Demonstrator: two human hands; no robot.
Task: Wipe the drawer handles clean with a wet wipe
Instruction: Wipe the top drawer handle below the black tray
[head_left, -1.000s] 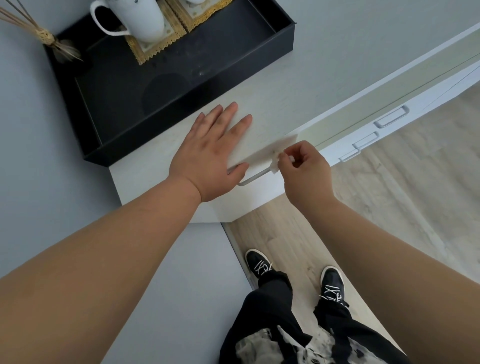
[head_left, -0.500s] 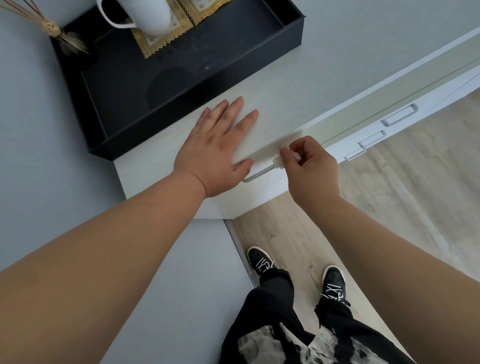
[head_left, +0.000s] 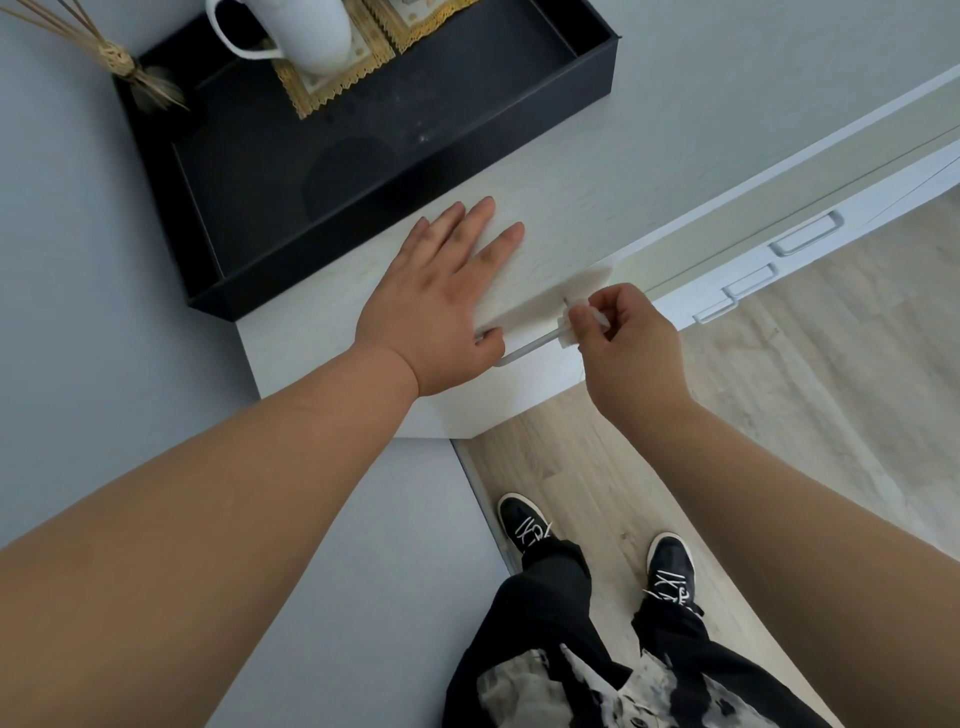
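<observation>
A white cabinet top (head_left: 561, 208) runs across the view, with drawer fronts below its front edge. My left hand (head_left: 441, 306) lies flat on the top, fingers straight, thumb hooked over the front edge. A thin metal drawer handle (head_left: 524, 351) shows just under that edge. My right hand (head_left: 628, 338) pinches a white wet wipe (head_left: 569, 332) folded around the right end of this handle. Further right, other drawer handles (head_left: 805, 239) stand out from the white drawer fronts.
A black tray (head_left: 395, 171) sits at the back left of the top, holding a white mug (head_left: 306, 31) on gold-edged mats and a dried straw bundle (head_left: 119, 62). A grey wall is at left. Wood floor (head_left: 779, 415) and my black shoes lie below.
My right hand has kept the wipe on the right end of the handle with only a slight shift. My left hand stays flat on the top.
</observation>
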